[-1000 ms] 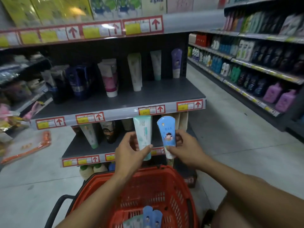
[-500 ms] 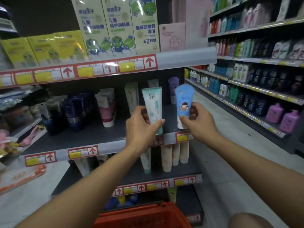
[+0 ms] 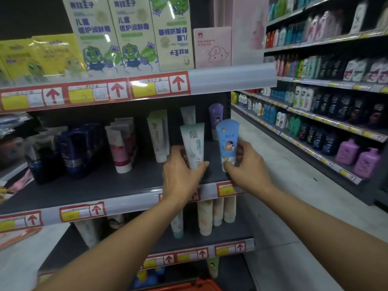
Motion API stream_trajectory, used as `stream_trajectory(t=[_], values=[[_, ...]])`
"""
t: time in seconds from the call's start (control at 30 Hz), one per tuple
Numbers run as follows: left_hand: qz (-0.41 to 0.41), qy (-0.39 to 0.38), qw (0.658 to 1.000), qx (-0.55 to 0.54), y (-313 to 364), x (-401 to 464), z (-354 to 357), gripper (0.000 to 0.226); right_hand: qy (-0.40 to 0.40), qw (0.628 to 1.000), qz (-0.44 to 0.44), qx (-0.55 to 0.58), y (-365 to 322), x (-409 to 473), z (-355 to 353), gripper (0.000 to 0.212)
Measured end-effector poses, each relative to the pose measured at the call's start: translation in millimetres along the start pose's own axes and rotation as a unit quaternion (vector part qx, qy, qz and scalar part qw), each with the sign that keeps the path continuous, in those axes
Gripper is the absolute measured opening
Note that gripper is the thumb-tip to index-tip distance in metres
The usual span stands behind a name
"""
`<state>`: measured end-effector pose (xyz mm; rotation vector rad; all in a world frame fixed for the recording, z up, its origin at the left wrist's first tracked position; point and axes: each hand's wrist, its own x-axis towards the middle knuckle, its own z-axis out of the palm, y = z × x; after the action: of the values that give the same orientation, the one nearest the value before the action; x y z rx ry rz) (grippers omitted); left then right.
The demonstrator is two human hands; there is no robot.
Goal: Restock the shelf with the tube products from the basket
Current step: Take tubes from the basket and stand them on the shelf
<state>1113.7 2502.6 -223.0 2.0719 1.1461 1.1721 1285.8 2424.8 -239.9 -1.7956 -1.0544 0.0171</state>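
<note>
— On the middle shelf (image 3: 88,185), what does the left hand (image 3: 180,175) do with its pale green tube (image 3: 194,145)?
— Fingers closed round it: stand it cap-down, upright. The right hand (image 3: 245,166) clasps the blue tube (image 3: 227,141); same, just beside.

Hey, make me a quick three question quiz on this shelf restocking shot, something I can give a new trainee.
1. True or false: each hand holds one tube upright over the middle shelf.
2. Which tube does the right hand hold?
A. the purple tube
B. the blue tube
C. the pink and white tube
3. Fill in the blank: the red basket shows at the ______ edge of the picture.

Key
1. True. The left hand holds the pale green tube and the right hand holds the blue tube.
2. B. The purple tube stands at the back of the shelf.
3. bottom
</note>
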Motion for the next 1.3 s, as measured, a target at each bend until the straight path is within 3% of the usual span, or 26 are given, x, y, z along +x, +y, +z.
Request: stream_trajectory(t=[0.17, 0.4, 0.8, 1.3], values=[[-0.016, -0.027, 0.996, 0.082, -8.3, 4.5, 5.7, 0.06, 0.0, 0.99, 0.011, -0.138, 10.2, 9.1, 5.9, 0.04], [-0.08, -0.044, 0.989, 0.112, -6.1, 49.7, 27.8, 0.066, -0.063, 0.978, 0.076, -0.182, 7.1, 62.3, 16.0, 0.045], [-0.114, -0.04, 0.984, 0.131, -23.0, 128.3, 78.7, 0.069, -0.041, 0.979, 0.1, -0.174, 27.4, 136.2, 54.4, 0.057], [-0.098, -0.032, 0.989, 0.11, -37.3, 145.3, 96.9, 0.066, -0.048, 0.98, 0.11, -0.159, 46.6, 161.8, 76.1, 0.068]])
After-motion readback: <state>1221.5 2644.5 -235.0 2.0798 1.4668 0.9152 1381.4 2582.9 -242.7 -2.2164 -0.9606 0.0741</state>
